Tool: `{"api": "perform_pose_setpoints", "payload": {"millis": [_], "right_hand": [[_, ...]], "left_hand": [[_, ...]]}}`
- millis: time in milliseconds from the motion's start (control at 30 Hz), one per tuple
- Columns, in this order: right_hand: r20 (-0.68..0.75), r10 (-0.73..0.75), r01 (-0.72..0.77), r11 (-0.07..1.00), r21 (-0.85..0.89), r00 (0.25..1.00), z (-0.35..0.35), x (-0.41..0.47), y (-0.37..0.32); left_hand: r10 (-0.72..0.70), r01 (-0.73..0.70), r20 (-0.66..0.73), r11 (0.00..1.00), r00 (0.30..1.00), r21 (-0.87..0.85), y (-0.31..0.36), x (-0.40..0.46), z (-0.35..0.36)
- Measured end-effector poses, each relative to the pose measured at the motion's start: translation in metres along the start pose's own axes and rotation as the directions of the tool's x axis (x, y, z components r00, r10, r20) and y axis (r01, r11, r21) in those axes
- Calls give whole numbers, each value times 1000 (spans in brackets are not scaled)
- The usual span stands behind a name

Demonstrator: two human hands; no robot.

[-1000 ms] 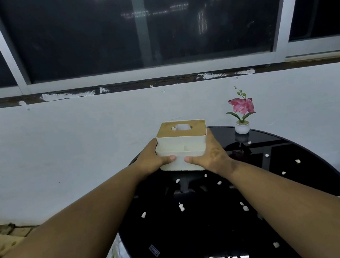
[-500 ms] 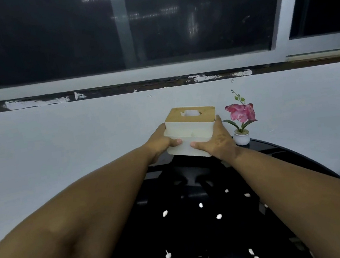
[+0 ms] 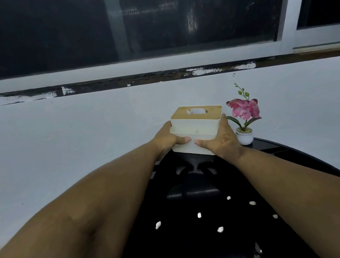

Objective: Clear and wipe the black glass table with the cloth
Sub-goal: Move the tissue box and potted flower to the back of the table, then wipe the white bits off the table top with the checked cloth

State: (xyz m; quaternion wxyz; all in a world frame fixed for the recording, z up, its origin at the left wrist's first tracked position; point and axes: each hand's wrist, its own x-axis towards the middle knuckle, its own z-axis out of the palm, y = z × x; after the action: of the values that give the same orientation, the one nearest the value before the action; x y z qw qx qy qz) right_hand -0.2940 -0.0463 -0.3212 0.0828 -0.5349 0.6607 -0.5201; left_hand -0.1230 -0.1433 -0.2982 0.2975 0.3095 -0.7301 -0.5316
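A white tissue box (image 3: 197,128) with a wooden lid is held up above the far edge of the round black glass table (image 3: 285,155). My left hand (image 3: 167,140) grips its left side and my right hand (image 3: 221,139) grips its right side. Several small white crumbs (image 3: 220,229) lie scattered on the dark glass between my forearms. A small pink flower in a white pot (image 3: 245,136) stands on the table just right of the box. No cloth is in view.
A white wall (image 3: 59,142) runs behind the table, topped by a dark ledge and large dark windows (image 3: 130,22). The table's left edge is hidden by my left arm.
Both hands have lifted the tissue box off the glass and carried it up and slightly right, toward the wall. The view has moved closer to the table.
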Motion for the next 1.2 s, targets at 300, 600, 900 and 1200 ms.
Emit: {"api": "perform_pose_setpoints", "payload": {"millis": [300,600,900,1200], "right_hand": [[27,119,-117,991,-66,993,-3,2,-10],[52,171,-153,955,-256,984,-48,-52,-62],[119,131,-87,944,-320,984,-162,-208,-119],[252,250,-31,765,-643,935,-179,-339,-78]], "left_hand": [[-103,103,1,992,995,80,-6,11,-10],[-111,182,-250,942,962,283,21,-73,1],[145,-41,-170,863,975,504,71,-274,31],[247,-150,-34,688,968,710,13,-401,67]]}}
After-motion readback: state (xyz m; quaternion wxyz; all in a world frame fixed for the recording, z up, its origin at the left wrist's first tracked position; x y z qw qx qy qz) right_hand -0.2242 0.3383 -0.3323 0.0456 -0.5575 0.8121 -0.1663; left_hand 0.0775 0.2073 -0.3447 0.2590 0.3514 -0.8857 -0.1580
